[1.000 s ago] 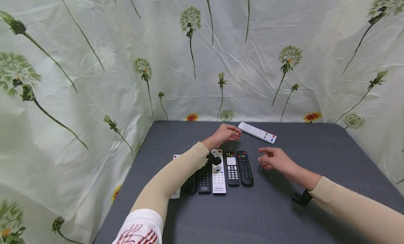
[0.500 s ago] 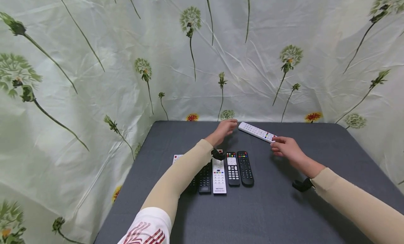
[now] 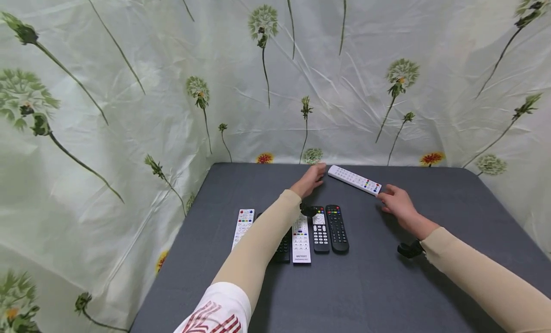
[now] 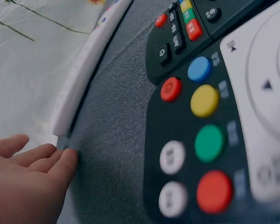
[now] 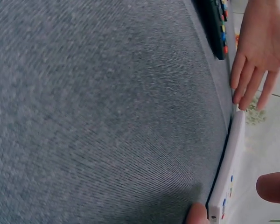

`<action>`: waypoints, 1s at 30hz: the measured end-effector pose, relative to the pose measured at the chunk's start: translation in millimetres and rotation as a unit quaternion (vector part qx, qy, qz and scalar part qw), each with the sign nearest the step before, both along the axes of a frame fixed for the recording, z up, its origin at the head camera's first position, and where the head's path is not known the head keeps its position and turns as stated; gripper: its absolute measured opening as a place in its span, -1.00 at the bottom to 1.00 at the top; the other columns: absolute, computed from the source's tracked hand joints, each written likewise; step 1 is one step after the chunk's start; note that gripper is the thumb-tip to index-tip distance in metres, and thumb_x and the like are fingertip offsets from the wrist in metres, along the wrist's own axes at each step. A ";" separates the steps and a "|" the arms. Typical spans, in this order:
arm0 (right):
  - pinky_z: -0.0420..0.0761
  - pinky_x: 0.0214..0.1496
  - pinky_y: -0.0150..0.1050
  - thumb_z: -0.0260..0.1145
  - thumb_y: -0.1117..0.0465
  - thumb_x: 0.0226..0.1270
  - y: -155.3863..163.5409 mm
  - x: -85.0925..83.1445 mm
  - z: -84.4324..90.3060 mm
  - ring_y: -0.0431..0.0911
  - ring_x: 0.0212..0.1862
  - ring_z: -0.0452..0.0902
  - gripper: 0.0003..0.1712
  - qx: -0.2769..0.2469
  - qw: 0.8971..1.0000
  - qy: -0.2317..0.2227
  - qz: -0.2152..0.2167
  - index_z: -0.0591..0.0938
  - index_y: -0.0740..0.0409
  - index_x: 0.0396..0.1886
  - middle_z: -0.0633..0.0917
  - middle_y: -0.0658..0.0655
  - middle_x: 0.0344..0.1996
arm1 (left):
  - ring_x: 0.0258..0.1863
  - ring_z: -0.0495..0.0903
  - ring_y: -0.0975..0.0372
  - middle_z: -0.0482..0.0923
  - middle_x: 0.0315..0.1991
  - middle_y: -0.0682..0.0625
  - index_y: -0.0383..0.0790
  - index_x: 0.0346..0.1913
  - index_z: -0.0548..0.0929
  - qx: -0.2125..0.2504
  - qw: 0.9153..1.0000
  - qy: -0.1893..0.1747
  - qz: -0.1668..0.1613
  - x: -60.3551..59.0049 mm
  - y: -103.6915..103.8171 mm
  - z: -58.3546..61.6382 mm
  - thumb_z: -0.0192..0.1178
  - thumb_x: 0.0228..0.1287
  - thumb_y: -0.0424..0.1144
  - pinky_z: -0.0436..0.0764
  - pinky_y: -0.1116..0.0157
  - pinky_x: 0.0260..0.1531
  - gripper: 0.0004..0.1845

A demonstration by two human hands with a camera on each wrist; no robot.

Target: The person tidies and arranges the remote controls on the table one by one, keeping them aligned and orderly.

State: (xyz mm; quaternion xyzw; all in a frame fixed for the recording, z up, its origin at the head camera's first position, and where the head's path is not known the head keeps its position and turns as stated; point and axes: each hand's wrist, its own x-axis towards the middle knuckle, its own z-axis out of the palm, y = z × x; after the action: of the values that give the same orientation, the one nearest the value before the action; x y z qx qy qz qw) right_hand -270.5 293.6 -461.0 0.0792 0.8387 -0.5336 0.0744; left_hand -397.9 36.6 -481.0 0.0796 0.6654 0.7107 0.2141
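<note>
Both hands now closed in on the long white remote (image 3: 354, 180) lying at 12 o'clock on the grey counter (image 3: 370, 285): left hand (image 3: 313, 178) with straight fingers (image 5: 245, 79) touching its far end, right hand (image 3: 398, 204) pinching its near end, readying a two-handed lift or shift.

bare grey table (image 3: 430, 285) at right, row of remotes (image 3: 301, 230) mid-left

The head view looks forward and down from above the person's shoulders, taking in the whole grey table (image 3: 370, 285) and the flowered backdrop. The left wrist view sits low, very near the black remotes, facing the white remote (image 4: 86, 70). The right wrist view skims the tabletop, facing the same white remote (image 5: 229, 172), which all three views share.
</note>
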 end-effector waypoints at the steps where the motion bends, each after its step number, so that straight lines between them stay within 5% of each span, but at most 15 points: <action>1: 0.51 0.29 0.09 0.04 0.18 0.59 0.4 -0.1 -2.0 0.31 0.46 0.15 -0.15 0.005 1.000 0.003 0.002 -0.18 0.42 0.58 0.02 0.55 0.50 | 0.56 0.02 0.02 0.05 0.57 -0.19 -0.26 0.59 0.09 -0.003 1.000 0.001 -0.001 0.4 2.3 -0.9 -0.13 0.62 -0.03 0.22 0.16 0.46 -0.35; 7: 0.46 0.32 0.17 0.06 0.17 0.57 0.2 2.7 -8.1 0.35 0.49 0.06 -0.12 0.040 0.999 0.006 0.021 -0.21 0.44 0.57 -0.02 0.56 0.50 | 0.56 0.02 0.06 0.02 0.59 -0.11 -0.22 0.59 0.14 -0.037 0.999 0.030 -0.021 4.9 9.5 -9.1 -0.12 0.62 -0.03 0.26 0.20 0.43 -0.37; 11: 0.47 0.30 0.17 0.06 0.17 0.57 -3.3 1.1 -9.5 0.32 0.47 0.13 -0.16 0.040 0.999 0.014 0.026 -0.12 0.43 0.58 0.04 0.54 0.50 | 0.52 0.13 0.07 0.20 0.52 -0.14 -0.28 0.53 0.28 -0.046 0.998 0.048 -0.014 4.3 12.3 -11.5 -0.09 0.60 -0.09 0.27 0.21 0.42 -0.43; 18: 0.57 -0.05 -0.13 0.09 0.16 0.55 -8.7 -1.6 -11.3 0.20 0.17 0.41 -0.20 0.083 0.996 0.032 0.022 0.00 0.48 0.56 0.21 0.55 0.43 | 0.50 0.19 0.10 0.26 0.50 -0.13 -0.28 0.50 0.32 -0.064 0.996 0.061 -0.025 4.6 11.1 -10.8 -0.05 0.61 -0.14 0.32 0.26 0.39 -0.47; 23: 0.57 -0.10 -0.18 0.09 0.15 0.55 -7.6 -1.6 -14.9 0.19 0.14 0.44 -0.20 0.087 0.996 0.032 0.016 0.01 0.46 0.56 0.23 0.54 0.42 | 0.49 0.22 0.09 0.23 0.51 -0.13 -0.25 0.52 0.28 -0.076 0.994 0.071 -0.033 8.9 3.1 -11.0 0.00 0.60 -0.15 0.40 0.30 0.33 -0.45; 30: 0.56 -0.13 -0.20 0.11 0.19 0.50 -9.6 -3.3 -18.0 0.15 0.12 0.45 -0.28 0.098 0.994 0.056 -0.015 0.19 0.44 0.52 0.39 0.48 0.35 | 0.26 0.51 0.04 0.38 0.40 -0.25 -0.41 0.46 0.34 -0.076 0.995 0.070 0.005 4.8 1.4 -12.0 0.08 0.53 -0.30 0.58 0.29 0.14 -0.47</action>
State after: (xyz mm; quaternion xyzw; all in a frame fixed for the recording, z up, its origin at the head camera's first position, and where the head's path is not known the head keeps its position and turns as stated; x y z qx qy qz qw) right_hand -273.8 284.0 -479.1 0.0684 0.8886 -0.4535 0.0114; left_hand -393.1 37.9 -493.1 0.1096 0.7308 0.6521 0.1693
